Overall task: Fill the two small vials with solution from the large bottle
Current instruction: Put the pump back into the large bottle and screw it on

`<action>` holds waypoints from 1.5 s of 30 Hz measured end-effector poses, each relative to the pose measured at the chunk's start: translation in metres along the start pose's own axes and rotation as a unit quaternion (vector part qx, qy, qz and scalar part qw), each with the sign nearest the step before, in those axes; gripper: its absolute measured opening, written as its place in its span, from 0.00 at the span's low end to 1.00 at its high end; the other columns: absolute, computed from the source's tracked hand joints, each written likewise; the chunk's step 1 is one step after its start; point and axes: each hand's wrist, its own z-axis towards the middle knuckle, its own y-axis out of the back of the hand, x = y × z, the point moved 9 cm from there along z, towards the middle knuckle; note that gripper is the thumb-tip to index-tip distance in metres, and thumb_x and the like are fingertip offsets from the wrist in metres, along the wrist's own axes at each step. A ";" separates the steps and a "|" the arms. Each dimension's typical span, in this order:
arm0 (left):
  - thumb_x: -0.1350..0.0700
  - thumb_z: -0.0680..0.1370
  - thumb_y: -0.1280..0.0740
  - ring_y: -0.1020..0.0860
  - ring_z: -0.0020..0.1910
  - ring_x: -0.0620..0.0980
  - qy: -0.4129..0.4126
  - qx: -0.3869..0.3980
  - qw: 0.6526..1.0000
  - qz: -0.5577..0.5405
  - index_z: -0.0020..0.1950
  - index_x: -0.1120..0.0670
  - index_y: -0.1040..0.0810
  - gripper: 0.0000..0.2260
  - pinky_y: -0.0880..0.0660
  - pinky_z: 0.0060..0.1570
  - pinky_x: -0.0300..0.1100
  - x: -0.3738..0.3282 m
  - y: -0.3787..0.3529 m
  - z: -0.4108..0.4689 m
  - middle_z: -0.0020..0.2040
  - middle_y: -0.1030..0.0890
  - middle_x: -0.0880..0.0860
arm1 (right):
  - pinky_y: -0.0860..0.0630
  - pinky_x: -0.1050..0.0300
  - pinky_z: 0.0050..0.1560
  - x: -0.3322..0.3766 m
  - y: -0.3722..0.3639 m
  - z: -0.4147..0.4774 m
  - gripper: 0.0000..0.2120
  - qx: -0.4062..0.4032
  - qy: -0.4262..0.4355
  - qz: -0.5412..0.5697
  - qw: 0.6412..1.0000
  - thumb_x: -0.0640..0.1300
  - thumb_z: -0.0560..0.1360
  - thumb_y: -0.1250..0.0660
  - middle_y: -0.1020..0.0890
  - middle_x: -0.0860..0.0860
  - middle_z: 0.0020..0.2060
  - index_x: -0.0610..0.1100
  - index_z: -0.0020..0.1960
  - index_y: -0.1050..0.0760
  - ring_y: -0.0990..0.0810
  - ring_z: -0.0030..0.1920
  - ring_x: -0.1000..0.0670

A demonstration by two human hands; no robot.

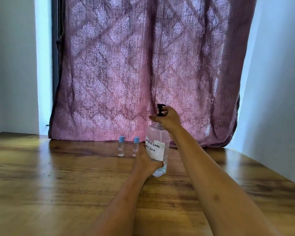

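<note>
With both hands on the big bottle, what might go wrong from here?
1. The right hand is at the black pump; pulling it out may drip solution on the table.
2. Both vials are capped and stand close beside the large bottle and left hand; a nudge could topple them.

Large bottle (157,147): clear, squarish, black pump top, white label handwritten "...LENS SOLUTION", upright on the worktop (58,184). Two small vials w/ light-blue caps just left of the bottle, side by side, both upright, capped, tiny labels, a little clear liquid at the bottom. Nearer vial (135,147) is close beside the bottle; farther vial (121,146) a bit further left, apart.
</note>
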 end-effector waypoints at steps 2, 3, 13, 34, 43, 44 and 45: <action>0.52 0.61 0.22 0.28 0.51 0.47 0.005 0.001 1.000 0.005 0.61 0.54 0.36 0.35 0.30 0.48 0.41 0.000 0.000 0.000 0.53 0.28 0.47 | 0.22 0.46 0.56 -0.002 -0.006 0.004 0.24 0.016 -0.023 -0.034 0.999 0.43 0.65 0.23 0.23 0.47 0.49 0.40 0.57 0.29 0.22 0.51 0.45; 0.51 0.60 0.22 0.27 0.52 0.48 0.008 0.003 1.000 0.009 0.62 0.54 0.36 0.35 0.28 0.50 0.43 0.000 -0.001 0.000 0.54 0.27 0.48 | 0.23 0.46 0.56 -0.001 -0.009 0.006 0.22 0.027 -0.026 -0.063 0.997 0.45 0.66 0.23 0.23 0.46 0.49 0.41 0.55 0.28 0.22 0.52 0.44; 0.46 0.61 0.23 0.28 0.62 0.54 0.019 0.021 0.998 0.052 0.68 0.54 0.41 0.43 0.28 0.59 0.50 0.002 -0.005 0.002 0.64 0.29 0.53 | 0.31 0.61 0.46 0.000 -0.013 -0.008 0.12 0.144 -0.019 0.040 0.989 0.34 0.77 0.40 0.21 0.47 0.50 0.41 0.59 0.26 0.25 0.52 0.50; 0.44 0.61 0.25 0.29 0.64 0.56 0.023 0.029 0.994 0.099 0.71 0.54 0.45 0.46 0.29 0.60 0.54 0.003 -0.011 0.002 0.68 0.33 0.53 | 0.27 0.61 0.48 -0.016 -0.002 -0.013 0.21 0.118 0.006 -0.011 0.993 0.37 0.76 0.37 0.22 0.44 0.61 0.43 0.68 0.31 0.23 0.55 0.49; 0.44 0.62 0.26 0.29 0.62 0.54 0.004 0.030 0.993 0.118 0.68 0.54 0.42 0.41 0.28 0.58 0.53 -0.001 -0.011 0.001 0.65 0.32 0.52 | 0.21 0.55 0.49 -0.016 0.016 -0.002 0.21 0.034 0.014 0.014 0.999 0.38 0.64 0.23 0.19 0.47 0.46 0.42 0.52 0.29 0.20 0.49 0.46; 0.44 0.62 0.26 0.29 0.61 0.54 0.003 0.032 0.992 0.122 0.68 0.54 0.42 0.41 0.28 0.58 0.53 -0.001 -0.012 0.001 0.64 0.32 0.52 | 0.22 0.60 0.44 -0.017 0.013 -0.001 0.23 0.037 0.007 -0.002 0.999 0.39 0.64 0.23 0.20 0.46 0.48 0.42 0.54 0.30 0.21 0.49 0.47; 0.43 0.62 0.26 0.29 0.61 0.54 0.001 0.033 0.992 0.125 0.68 0.54 0.41 0.40 0.28 0.57 0.53 -0.002 -0.013 0.001 0.63 0.32 0.52 | 0.25 0.65 0.41 -0.015 0.008 -0.001 0.24 0.042 0.012 -0.026 0.999 0.40 0.66 0.23 0.21 0.46 0.49 0.41 0.57 0.30 0.22 0.48 0.48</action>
